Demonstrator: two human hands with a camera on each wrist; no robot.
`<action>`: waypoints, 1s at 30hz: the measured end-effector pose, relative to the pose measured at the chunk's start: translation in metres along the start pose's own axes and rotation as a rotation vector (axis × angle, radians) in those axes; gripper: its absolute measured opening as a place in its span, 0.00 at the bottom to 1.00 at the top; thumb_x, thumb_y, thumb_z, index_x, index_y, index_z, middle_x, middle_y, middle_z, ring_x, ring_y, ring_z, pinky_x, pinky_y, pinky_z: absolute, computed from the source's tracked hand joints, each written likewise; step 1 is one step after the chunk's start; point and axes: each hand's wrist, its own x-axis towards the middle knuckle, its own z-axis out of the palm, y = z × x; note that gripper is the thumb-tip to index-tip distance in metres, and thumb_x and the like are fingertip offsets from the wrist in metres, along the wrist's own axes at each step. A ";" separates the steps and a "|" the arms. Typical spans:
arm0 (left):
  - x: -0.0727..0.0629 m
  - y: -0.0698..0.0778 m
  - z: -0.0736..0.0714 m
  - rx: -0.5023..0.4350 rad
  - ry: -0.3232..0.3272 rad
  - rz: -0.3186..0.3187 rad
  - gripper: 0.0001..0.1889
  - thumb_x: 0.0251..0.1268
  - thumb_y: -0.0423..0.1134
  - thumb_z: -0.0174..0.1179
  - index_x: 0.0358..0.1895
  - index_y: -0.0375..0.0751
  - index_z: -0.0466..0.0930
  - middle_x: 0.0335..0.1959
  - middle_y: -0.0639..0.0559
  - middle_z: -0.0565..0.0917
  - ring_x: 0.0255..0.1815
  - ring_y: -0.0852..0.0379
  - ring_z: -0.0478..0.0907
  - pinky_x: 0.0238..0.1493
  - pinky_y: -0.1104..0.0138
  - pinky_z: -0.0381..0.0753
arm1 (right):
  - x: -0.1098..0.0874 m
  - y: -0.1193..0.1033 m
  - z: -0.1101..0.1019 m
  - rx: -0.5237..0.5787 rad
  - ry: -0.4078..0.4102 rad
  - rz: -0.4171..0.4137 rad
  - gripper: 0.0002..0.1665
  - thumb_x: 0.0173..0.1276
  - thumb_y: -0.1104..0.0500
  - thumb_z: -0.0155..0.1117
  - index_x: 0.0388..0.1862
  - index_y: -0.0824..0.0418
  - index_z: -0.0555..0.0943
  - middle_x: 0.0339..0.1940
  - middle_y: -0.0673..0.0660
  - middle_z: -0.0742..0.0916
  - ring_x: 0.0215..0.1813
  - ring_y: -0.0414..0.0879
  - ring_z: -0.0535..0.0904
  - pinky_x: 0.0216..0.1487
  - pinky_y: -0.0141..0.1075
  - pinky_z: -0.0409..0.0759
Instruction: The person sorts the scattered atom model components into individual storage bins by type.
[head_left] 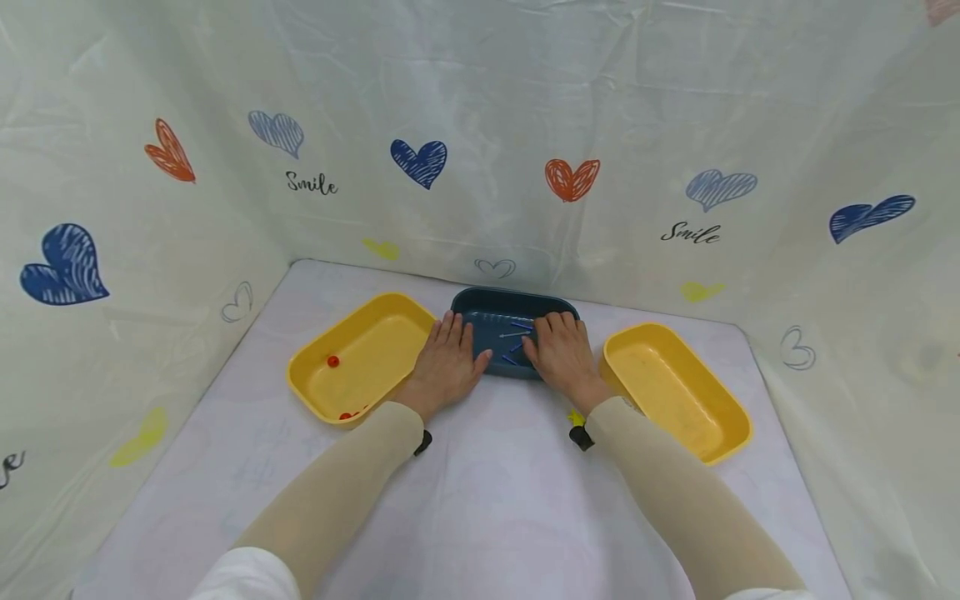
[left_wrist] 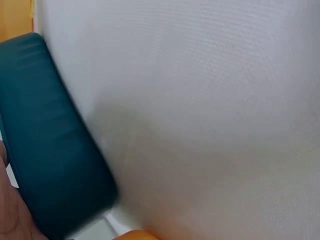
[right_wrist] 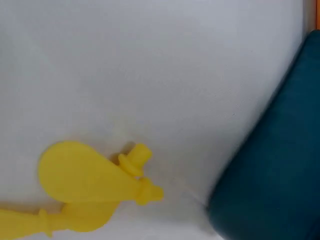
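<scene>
A dark teal tray (head_left: 517, 374) stands between my hands at the back of the table, with several slim blue pieces (head_left: 521, 324) and a light grey one (head_left: 514, 335) in it. My left hand (head_left: 444, 367) lies along the tray's left end, fingers straight, thumb at the front rim. At the right end, my right hand (head_left: 562, 354) grips the rim with bent fingers, its thumb over the inside. In the left wrist view only part of the left hand (left_wrist: 15, 212) shows; the right wrist view hides the right hand.
On the left is a yellow tray (head_left: 322, 412) with several small red balls (head_left: 333, 362); another yellow tray (head_left: 686, 392) stands on the right. Yellow teardrop-shaped plastic pieces (right_wrist: 85, 175) lie on the table near my right wrist. A patterned curtain (head_left: 495, 100) hangs behind.
</scene>
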 end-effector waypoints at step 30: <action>-0.015 0.005 -0.010 -0.122 0.042 0.040 0.41 0.86 0.64 0.35 0.85 0.35 0.50 0.87 0.35 0.49 0.89 0.39 0.41 0.87 0.46 0.44 | -0.111 0.034 -0.070 0.103 0.183 0.191 0.34 0.74 0.53 0.70 0.67 0.77 0.73 0.68 0.75 0.78 0.71 0.71 0.71 0.77 0.70 0.62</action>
